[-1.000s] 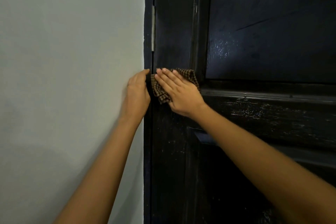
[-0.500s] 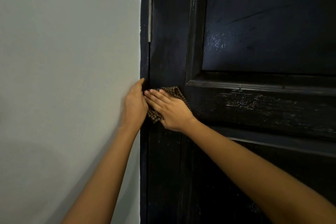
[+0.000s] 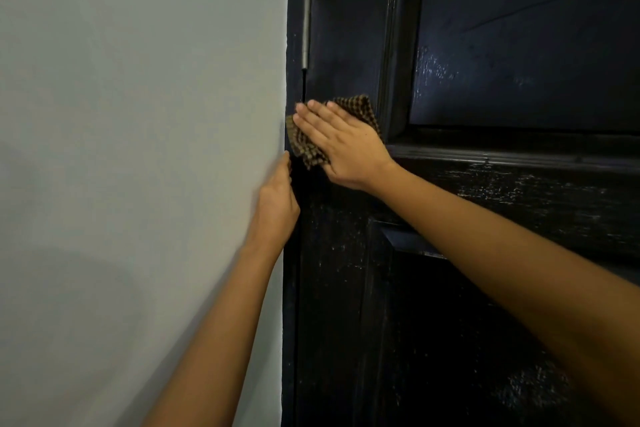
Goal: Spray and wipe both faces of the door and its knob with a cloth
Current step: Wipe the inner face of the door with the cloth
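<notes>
Head view: the right hand [image 3: 346, 146], grip released, presses the checked cloth [image 3: 303, 144] flat on the dark door [image 3: 346, 45] below the hinge [image 3: 305, 21], while the left hand [image 3: 277, 204] rests at the frame [image 3: 293, 45], grip impossible to tell.

Plain pale grey wall [image 3: 131, 114] at left; soft shadow across lower part; dim light.

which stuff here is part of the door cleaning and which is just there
Part of the job: door; checked cloth; right hand, pressing the cloth flat on the door; left hand, resting at the door frame.
Just there: grey wall; hinge.
</notes>
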